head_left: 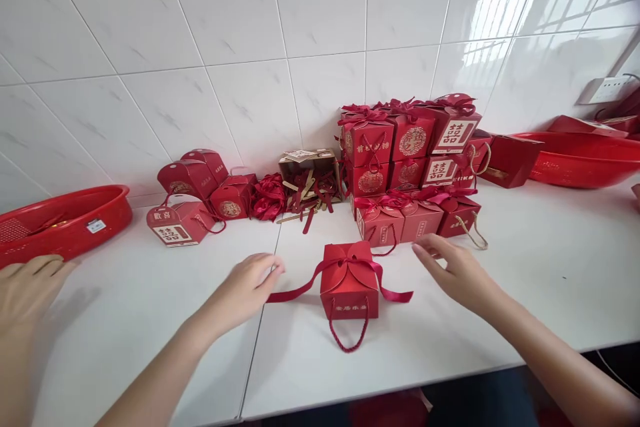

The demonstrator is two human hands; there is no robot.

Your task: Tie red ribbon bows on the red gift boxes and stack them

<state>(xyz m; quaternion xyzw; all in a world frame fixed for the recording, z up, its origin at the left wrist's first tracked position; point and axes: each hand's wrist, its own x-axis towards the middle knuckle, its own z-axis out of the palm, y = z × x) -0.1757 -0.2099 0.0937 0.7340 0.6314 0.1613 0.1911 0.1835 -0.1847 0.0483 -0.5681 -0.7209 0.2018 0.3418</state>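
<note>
A red gift box [349, 287] with folded petal flaps stands on the table in front of me. A dark red ribbon [320, 272] crosses its top, crossed over at the middle, and its two ends trail out to the sides. The twisted cord handle [349, 348] hangs down in front. My left hand [250, 285] is left of the box, fingers loosely bent and thumb apart, beside the ribbon's left end. My right hand [456, 273] hovers right of the box, above the ribbon's right end and apart from it. Its fingers are slightly spread and nothing shows in them.
Stacked red boxes with bows [407, 167] stand against the tiled wall. Left of them are an open carton of ribbon pieces [313, 177], a ribbon bundle [270, 197] and more boxes [180, 221]. Red plastic baskets [113, 213] flank the table. Another person's hand [37, 280] rests far left.
</note>
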